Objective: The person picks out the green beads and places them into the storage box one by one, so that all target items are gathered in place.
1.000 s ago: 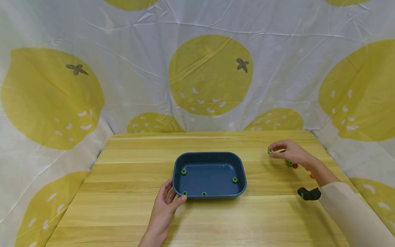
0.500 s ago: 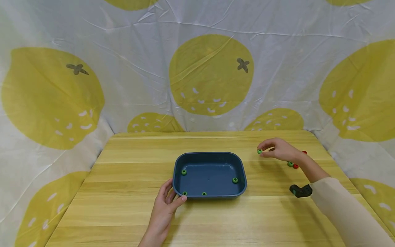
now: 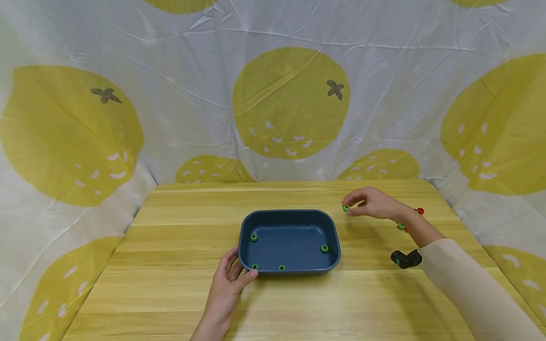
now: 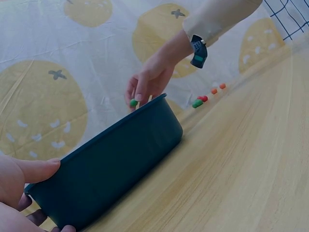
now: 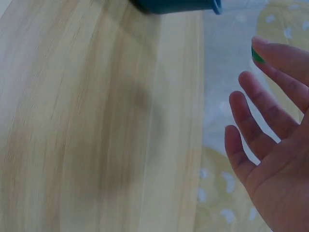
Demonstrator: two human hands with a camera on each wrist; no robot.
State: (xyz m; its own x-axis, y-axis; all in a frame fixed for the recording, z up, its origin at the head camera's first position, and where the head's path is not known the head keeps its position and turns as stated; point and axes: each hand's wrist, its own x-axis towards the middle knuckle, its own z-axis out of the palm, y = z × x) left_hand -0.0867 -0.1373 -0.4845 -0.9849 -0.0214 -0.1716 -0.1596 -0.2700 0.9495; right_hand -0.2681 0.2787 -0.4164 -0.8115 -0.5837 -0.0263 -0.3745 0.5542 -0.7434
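A dark blue rectangular bin (image 3: pixel 286 237) sits on the wooden table, with several green beads (image 3: pixel 324 248) spread over its floor. At its near left corner my left hand (image 3: pixel 226 284) grips it, thumb on the rim and fingers around the side. My right hand (image 3: pixel 371 203) pinches one green bead (image 3: pixel 346 208) between thumb and index finger, raised above the table just right of the bin's far right corner. From the right wrist view, the other fingers (image 5: pixel 256 125) of that hand are spread, and only a sliver of the pinched bead shows.
Right of the bin lie loose beads, among them a green bead (image 3: pixel 400 226) and a red bead (image 3: pixel 420 211), partly hidden by the right forearm. Orange beads (image 4: pixel 222 86) show in the left wrist view. A lemon-patterned cloth (image 3: pixel 290 104) hangs behind the table (image 3: pixel 324 303).
My right hand has travelled left toward the bin with the green bead pinched in it. The left hand and the bin have stayed where they were.
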